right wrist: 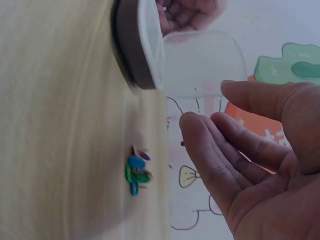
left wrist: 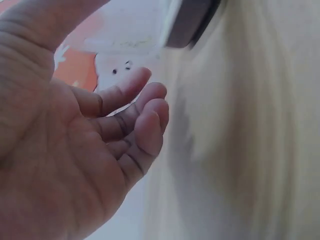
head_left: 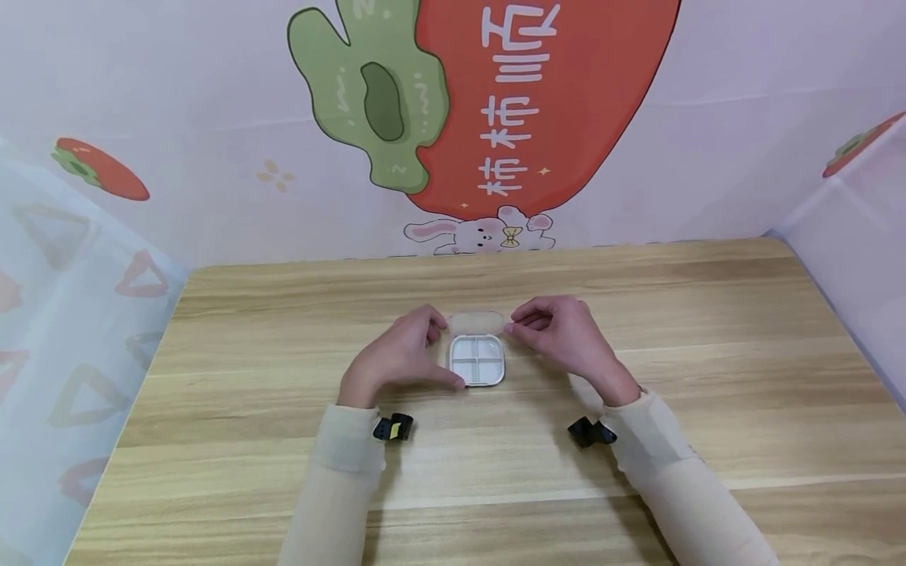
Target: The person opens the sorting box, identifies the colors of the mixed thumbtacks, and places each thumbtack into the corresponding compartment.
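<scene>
A small white pill box (head_left: 490,371) with four compartments lies on the table, its translucent lid (head_left: 477,322) raised at the far side. My left hand (head_left: 399,355) is at the box's left side: the thumb reaches its near left corner, and the index fingertip is by the lid's left end. In the left wrist view, the other fingers of this hand (left wrist: 100,145) bend loosely around nothing. At the lid's right end is my right hand (head_left: 566,334). The right wrist view shows its thumb and fingers apart, the thumb tip by the lid's edge (right wrist: 205,60).
Several small blue, green and purple pieces (right wrist: 136,170) lie together on the wooden table (right wrist: 65,150) in the right wrist view; the head view does not show them. Behind the table hangs a white cloth (head_left: 226,181) with printed pictures. Black wrist devices (head_left: 399,426) sit at both cuffs.
</scene>
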The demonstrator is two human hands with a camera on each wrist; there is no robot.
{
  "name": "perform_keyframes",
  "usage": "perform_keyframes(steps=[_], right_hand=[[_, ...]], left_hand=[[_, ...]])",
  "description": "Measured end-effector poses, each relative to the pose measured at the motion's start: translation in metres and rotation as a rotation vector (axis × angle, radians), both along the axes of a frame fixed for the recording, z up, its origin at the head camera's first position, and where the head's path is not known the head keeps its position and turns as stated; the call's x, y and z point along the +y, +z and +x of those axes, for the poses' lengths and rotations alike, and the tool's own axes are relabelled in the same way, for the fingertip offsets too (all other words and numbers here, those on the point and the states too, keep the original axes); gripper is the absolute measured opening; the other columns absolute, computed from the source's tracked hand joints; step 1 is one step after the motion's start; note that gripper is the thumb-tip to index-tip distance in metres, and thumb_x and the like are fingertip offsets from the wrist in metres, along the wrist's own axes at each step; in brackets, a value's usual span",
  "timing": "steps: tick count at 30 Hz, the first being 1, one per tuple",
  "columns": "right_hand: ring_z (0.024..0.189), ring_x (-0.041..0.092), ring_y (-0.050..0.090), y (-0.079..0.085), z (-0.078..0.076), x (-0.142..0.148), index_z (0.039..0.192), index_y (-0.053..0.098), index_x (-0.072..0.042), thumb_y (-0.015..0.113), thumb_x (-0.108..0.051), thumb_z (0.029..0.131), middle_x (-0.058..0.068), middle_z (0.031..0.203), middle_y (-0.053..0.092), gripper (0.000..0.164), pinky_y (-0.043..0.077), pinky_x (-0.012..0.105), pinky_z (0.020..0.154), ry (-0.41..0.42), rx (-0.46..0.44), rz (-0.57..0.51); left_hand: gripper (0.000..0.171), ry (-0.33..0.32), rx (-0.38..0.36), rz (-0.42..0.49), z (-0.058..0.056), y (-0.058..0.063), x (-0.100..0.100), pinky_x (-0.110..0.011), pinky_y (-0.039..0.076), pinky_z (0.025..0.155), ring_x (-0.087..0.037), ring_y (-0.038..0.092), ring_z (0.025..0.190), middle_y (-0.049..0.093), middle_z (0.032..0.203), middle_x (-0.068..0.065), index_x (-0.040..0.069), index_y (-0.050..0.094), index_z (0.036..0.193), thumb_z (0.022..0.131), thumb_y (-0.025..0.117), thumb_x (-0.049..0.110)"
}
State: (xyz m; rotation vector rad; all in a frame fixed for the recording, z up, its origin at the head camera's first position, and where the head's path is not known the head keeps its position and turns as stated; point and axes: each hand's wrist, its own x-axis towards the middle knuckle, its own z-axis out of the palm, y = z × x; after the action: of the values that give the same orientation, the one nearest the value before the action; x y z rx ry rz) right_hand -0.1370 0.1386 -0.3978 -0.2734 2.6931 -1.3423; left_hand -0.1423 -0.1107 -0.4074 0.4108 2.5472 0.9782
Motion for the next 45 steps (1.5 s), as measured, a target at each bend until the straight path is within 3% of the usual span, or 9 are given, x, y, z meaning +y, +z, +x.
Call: perform_keyframes(steps=[3, 8, 14, 22, 26, 38, 45], right_hand=[[0.072, 0.014, 0.062, 0.004, -0.002, 0.006, 0.089, 0.067, -0.015, 0.071, -0.027, 0.078, -0.002, 0.082, 0.064, 0.016, 0.048, 0.028, 0.063, 0.010, -0.010, 0.000], [0.073, 0.016, 0.062, 0.007, -0.005, 0.017, 0.089, 0.067, -0.016, 0.070, -0.027, 0.079, -0.002, 0.082, 0.065, 0.015, 0.047, 0.030, 0.064, 0.004, -0.020, 0.018], [0.072, 0.016, 0.062, 0.005, -0.007, 0.023, 0.089, 0.067, -0.015, 0.070, -0.028, 0.079, -0.002, 0.081, 0.065, 0.017, 0.047, 0.032, 0.063, 0.006, -0.041, 0.032], [0.073, 0.015, 0.062, 0.003, -0.008, 0.023, 0.087, 0.067, -0.014, 0.070, -0.026, 0.079, -0.002, 0.080, 0.065, 0.015, 0.047, 0.030, 0.064, 0.035, -0.047, 0.059], [0.071, 0.014, 0.059, 0.002, -0.008, 0.025, 0.086, 0.067, -0.014, 0.071, -0.026, 0.077, -0.003, 0.079, 0.064, 0.015, 0.047, 0.030, 0.064, 0.058, -0.025, 0.129], [0.070, 0.012, 0.055, -0.001, -0.012, 0.034, 0.083, 0.068, -0.015, 0.065, -0.016, 0.078, -0.005, 0.075, 0.061, 0.006, 0.044, 0.029, 0.067, 0.085, 0.048, 0.322], [0.068, 0.012, 0.053, -0.003, -0.012, 0.038, 0.078, 0.068, -0.017, 0.064, -0.014, 0.075, -0.007, 0.071, 0.060, 0.006, 0.043, 0.031, 0.066, 0.111, 0.029, 0.378]], left_hand=[[0.072, -0.027, 0.040, 0.019, -0.001, 0.003, -0.010, -0.029, 0.041, 0.076, -0.021, 0.049, 0.089, 0.054, 0.098, -0.003, 0.012, 0.053, 0.103, 0.049, 0.086, 0.047], [0.048, -0.134, 0.102, 0.078, -0.002, 0.006, -0.022, -0.033, 0.042, 0.077, -0.021, 0.050, 0.086, 0.058, 0.091, -0.002, 0.017, 0.064, 0.094, 0.055, 0.085, 0.038], [0.054, -0.222, 0.102, 0.157, -0.002, 0.005, -0.017, -0.035, 0.042, 0.078, -0.022, 0.049, 0.090, 0.057, 0.101, 0.000, 0.023, 0.067, 0.109, 0.059, 0.084, 0.036], [0.066, -0.206, 0.129, 0.077, -0.002, 0.000, -0.003, -0.032, 0.043, 0.080, -0.018, 0.048, 0.095, 0.052, 0.106, 0.002, 0.026, 0.064, 0.116, 0.055, 0.086, 0.036], [0.070, -0.204, 0.137, 0.032, -0.001, -0.001, 0.003, -0.030, 0.042, 0.082, -0.017, 0.048, 0.096, 0.052, 0.107, 0.003, 0.024, 0.062, 0.120, 0.055, 0.086, 0.036], [0.068, -0.183, 0.148, -0.033, -0.002, -0.001, 0.006, -0.025, 0.040, 0.079, -0.015, 0.050, 0.092, 0.054, 0.102, 0.007, 0.019, 0.061, 0.118, 0.056, 0.086, 0.033], [0.065, -0.142, 0.140, -0.039, -0.004, -0.001, 0.006, -0.025, 0.041, 0.078, -0.015, 0.051, 0.093, 0.056, 0.104, 0.005, 0.018, 0.061, 0.117, 0.058, 0.084, 0.033]])
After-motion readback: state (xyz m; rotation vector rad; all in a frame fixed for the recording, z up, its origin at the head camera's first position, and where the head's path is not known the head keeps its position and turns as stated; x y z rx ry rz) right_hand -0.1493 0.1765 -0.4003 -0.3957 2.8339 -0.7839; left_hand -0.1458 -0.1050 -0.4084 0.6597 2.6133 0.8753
